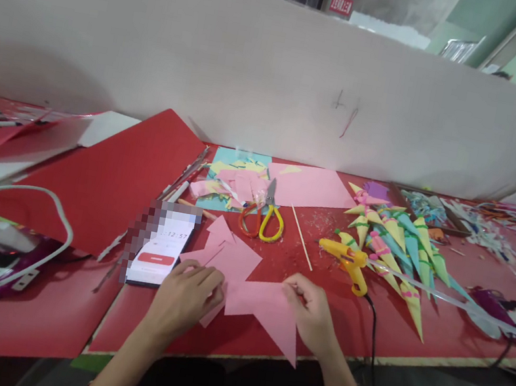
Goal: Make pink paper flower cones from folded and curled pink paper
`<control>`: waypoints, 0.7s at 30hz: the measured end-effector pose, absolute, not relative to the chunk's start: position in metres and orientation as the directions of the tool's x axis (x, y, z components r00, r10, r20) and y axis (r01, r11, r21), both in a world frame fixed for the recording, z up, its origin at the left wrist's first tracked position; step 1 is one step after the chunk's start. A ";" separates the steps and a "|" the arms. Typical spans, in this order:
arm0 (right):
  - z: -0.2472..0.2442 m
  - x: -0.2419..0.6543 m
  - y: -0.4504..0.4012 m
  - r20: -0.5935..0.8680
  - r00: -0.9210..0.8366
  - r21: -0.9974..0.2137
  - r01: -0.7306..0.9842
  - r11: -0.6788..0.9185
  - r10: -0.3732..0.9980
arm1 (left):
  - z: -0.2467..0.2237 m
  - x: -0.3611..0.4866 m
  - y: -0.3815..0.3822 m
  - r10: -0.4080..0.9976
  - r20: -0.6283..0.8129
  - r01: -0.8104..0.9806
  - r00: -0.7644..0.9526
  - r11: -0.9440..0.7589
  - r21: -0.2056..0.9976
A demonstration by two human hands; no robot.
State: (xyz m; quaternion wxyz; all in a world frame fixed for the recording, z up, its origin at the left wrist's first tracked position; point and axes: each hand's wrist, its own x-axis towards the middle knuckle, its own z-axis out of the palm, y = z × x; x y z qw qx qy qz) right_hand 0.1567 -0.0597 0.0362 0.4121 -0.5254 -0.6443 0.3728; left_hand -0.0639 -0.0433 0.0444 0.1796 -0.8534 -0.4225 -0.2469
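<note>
A cut piece of pink paper point(274, 312) with a pointed lower corner lies near the table's front edge, between my hands. My right hand point(311, 312) pinches its upper right edge between thumb and fingertips. At its left end my left hand point(190, 294) is closed, fingers curled against pink paper; the thumb is partly hidden. More pink paper pieces point(236, 257) lie overlapping under and beyond my left hand. Scissors point(267, 211) with one red and one yellow handle rest behind them, near a thin wooden stick point(301, 235).
A phone point(162, 249) lies left of my left hand. On the right are a yellow glue gun point(346, 256) with a cord and a pile of paper cones point(400, 238). Paper scraps point(240, 183), a pink sheet point(311, 188) and large red card point(104, 186) lie farther back.
</note>
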 end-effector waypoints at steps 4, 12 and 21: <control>0.033 0.154 -0.055 0.164 0.071 -0.915 0.384 0.125 0.984 | 0.048 -0.064 -0.049 0.722 0.548 0.831 0.423 -0.550 0.083; 0.040 0.115 -0.058 0.279 0.008 -0.917 0.298 0.264 0.960 | 0.033 -0.023 -0.074 0.864 0.197 0.680 0.463 -0.489 0.547; 0.043 0.121 -0.057 0.452 -0.188 -0.756 0.438 0.486 0.872 | 0.045 -0.028 -0.060 0.880 0.172 0.437 0.443 -0.379 0.816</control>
